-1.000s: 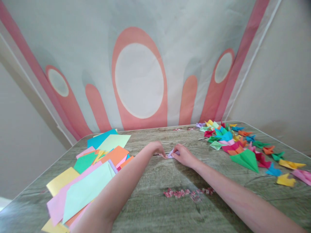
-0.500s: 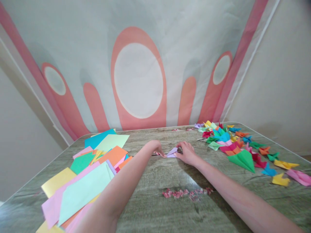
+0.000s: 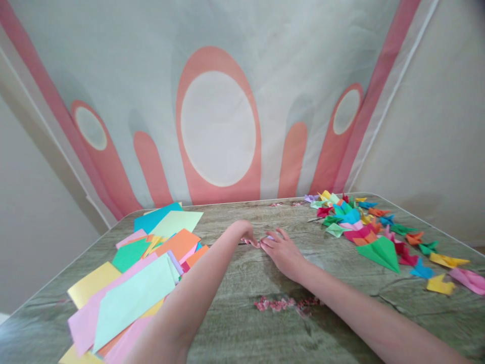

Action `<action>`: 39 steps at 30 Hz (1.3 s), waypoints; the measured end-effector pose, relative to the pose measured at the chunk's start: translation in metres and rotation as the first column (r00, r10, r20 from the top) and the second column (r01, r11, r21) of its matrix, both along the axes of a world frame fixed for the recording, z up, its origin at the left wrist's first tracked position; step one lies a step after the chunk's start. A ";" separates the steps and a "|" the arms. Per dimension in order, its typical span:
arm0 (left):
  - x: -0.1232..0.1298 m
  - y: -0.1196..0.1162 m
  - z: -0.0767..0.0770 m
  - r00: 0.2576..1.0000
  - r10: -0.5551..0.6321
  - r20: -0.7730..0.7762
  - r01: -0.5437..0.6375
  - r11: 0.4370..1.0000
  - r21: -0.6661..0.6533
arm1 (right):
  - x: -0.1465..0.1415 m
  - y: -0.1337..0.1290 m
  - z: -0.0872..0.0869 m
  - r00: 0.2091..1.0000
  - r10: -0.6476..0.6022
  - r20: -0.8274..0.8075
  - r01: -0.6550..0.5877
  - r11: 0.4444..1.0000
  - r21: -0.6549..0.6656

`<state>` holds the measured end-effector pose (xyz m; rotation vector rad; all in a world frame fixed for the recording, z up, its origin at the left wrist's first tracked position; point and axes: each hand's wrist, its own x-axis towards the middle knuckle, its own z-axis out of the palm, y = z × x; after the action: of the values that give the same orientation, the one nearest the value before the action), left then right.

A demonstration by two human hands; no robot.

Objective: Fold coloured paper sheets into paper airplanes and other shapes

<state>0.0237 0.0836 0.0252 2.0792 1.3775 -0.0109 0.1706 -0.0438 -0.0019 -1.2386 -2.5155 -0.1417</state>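
Observation:
A small folded piece of light purple paper [image 3: 270, 237] lies on the table between my two hands, mostly hidden under the fingers. My left hand [image 3: 248, 233] is bent down at the wrist, its fingers closed in a pinch at the paper's left end. Over the paper's right part rests my right hand [image 3: 282, 253], palm down, with fingers stretched out and somewhat apart. The fingertips of both hands nearly meet.
Loose coloured paper sheets, with a pale green one [image 3: 132, 303] on top, are heaped on the left. Many folded paper shapes, among them a green one [image 3: 380, 253], cover the right side. The wood-patterned table [image 3: 235, 313] meets a printed backdrop [image 3: 273, 101].
My right hand has moved left and flattened over the purple paper, covering most of it; before, its thumb and fingers pinched the right end. My left hand has stayed nearly still.

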 end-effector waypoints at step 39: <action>0.003 -0.002 0.004 0.832 -0.067 -0.551 -0.047 0.981 -0.191 | 0.012 -0.017 0.023 0.879 -0.368 0.303 0.374 0.927 0.039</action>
<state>0.0265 0.0816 0.0294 1.9894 1.6133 -0.7881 0.1828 -0.0605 0.0208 -1.8249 -2.4942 -0.4302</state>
